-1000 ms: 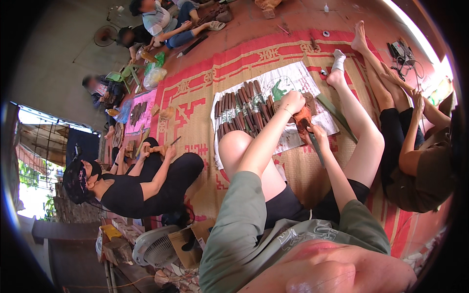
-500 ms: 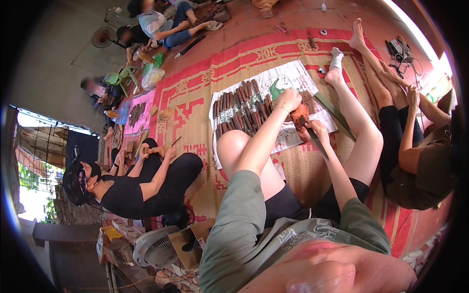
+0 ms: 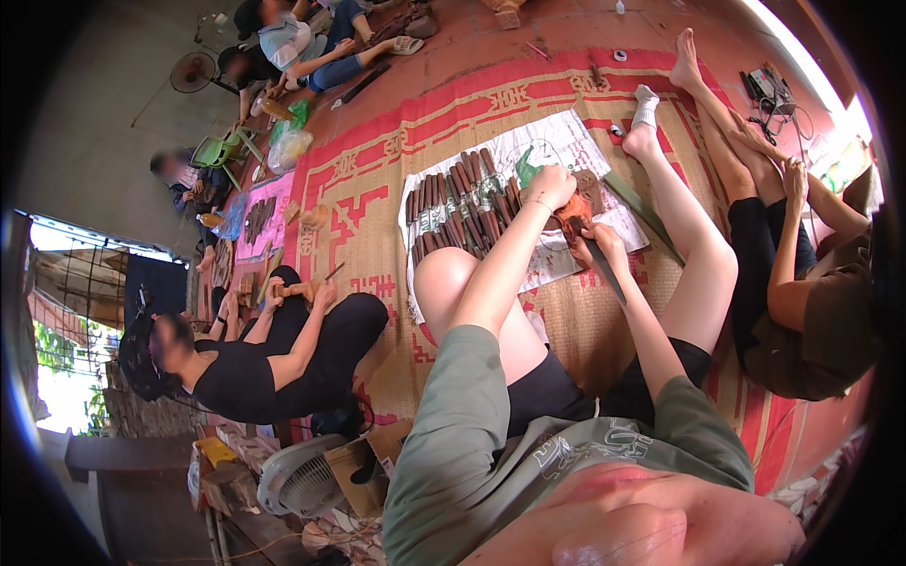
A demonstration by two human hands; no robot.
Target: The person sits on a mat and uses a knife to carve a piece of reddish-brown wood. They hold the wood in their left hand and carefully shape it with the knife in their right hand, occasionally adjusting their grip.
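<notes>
My left hand [image 3: 555,187] is closed on a reddish-orange wood carving [image 3: 572,219], holding it down over a brown wooden block [image 3: 589,193]. Against the near side of the carving, my right hand [image 3: 607,243] grips a long dark flat tool, file-like in shape [image 3: 609,275], whose free end slants back toward me. The carving's form is partly covered by my fingers. Beside my left forearm, many dark brown carving tools with round wooden handles [image 3: 462,203] lie in rows on a white printed cloth [image 3: 557,275].
A patterned red and straw mat [image 3: 396,354] spreads under the cloth. A long green strip [image 3: 646,217] lies by my right shin. One person [image 3: 250,373] carves wood at left; another [image 3: 807,283] sits close on my right. A white fan [image 3: 302,476] and cardboard box [image 3: 359,481] stand lower left.
The whole view has shifted slightly. My two hands stay on the carving and the tool, with only a very small movement. The person at left has turned their head.
</notes>
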